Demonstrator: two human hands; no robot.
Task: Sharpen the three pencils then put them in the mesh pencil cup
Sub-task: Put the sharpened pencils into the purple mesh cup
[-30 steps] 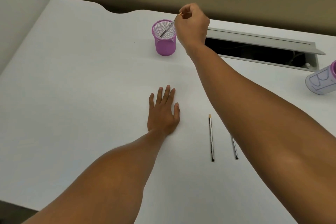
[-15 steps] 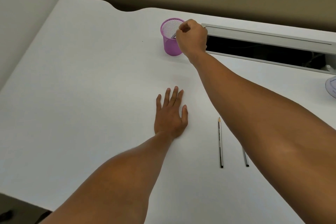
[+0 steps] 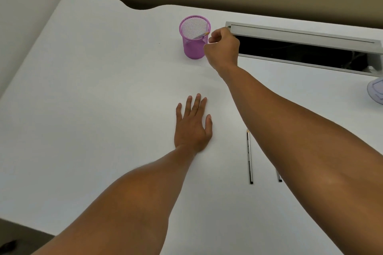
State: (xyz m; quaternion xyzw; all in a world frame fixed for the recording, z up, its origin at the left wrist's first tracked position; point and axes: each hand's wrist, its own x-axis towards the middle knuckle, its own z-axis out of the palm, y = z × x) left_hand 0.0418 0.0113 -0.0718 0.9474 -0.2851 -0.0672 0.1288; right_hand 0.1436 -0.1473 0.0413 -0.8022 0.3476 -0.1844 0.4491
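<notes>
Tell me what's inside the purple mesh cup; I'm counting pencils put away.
One pencil leans inside the mesh cup, its top end at the rim beside the right hand. Its lower end shows only faintly through the mesh.

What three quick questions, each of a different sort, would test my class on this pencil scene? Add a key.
1. True or false: a pencil already leans inside the cup.
2. How many pencils lie on the desk? A one, B two, C three.
3. Fill in: the left hand rests ____ on the desk.

Key: 1 true. 2 B: one in full view, one mostly hidden under the right arm. 3 flat. The right hand, beside the cup, holds nothing.
</notes>
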